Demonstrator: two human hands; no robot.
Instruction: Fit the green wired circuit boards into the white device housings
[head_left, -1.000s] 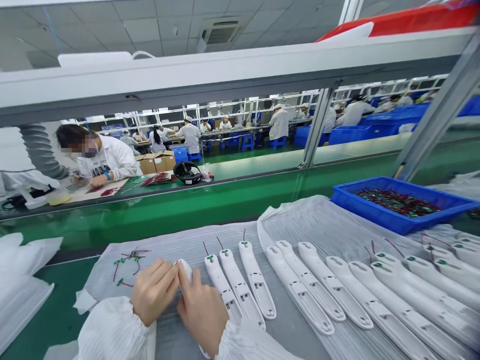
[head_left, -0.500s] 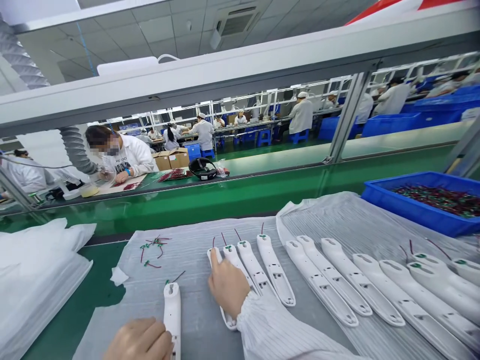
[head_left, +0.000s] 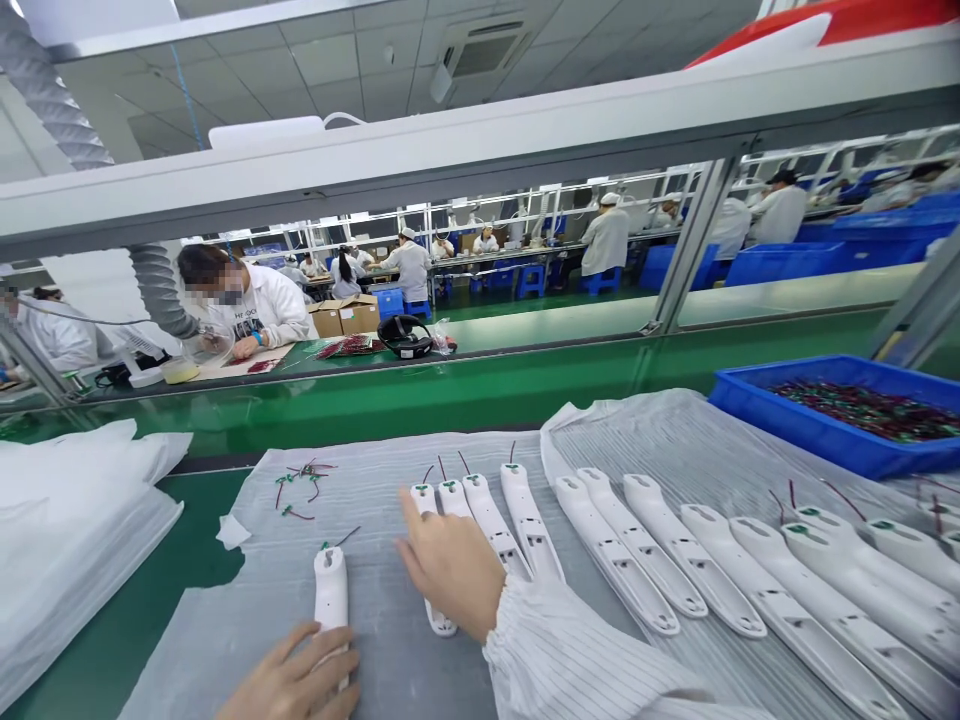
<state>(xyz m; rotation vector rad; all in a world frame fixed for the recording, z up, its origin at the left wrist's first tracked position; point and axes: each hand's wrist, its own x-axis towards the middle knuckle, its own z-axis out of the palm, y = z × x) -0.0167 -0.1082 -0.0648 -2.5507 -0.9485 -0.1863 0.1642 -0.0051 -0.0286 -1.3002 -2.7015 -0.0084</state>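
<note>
My left hand [head_left: 296, 675] lies across the lower part of a white plastic handle shell [head_left: 331, 590], fingers curled over it. A small green board with a dark wire [head_left: 341, 541] sits at that shell's top end. My right hand [head_left: 454, 565] hovers over the leftmost shell [head_left: 439, 619] of a middle group, covering its centre; index finger and thumb are apart, with nothing seen between them. Green boards with red wires show in the top ends of this group, including a neighbouring shell [head_left: 491, 520]. Several loose wired boards [head_left: 296, 485] lie on the sheet farther left.
More white shells [head_left: 645, 565] lie in a row on the right. A blue bin [head_left: 832, 440] of wired boards stands behind them. White foam sheets [head_left: 75, 540] are stacked at left. Across the green divider, a person [head_left: 259, 305] works near black headphones [head_left: 405, 337].
My right hand has drawn back from the top of the leftmost middle shell, uncovering its green board. The left hand's fingers have spread farther over its shell. The view has shifted slightly.
</note>
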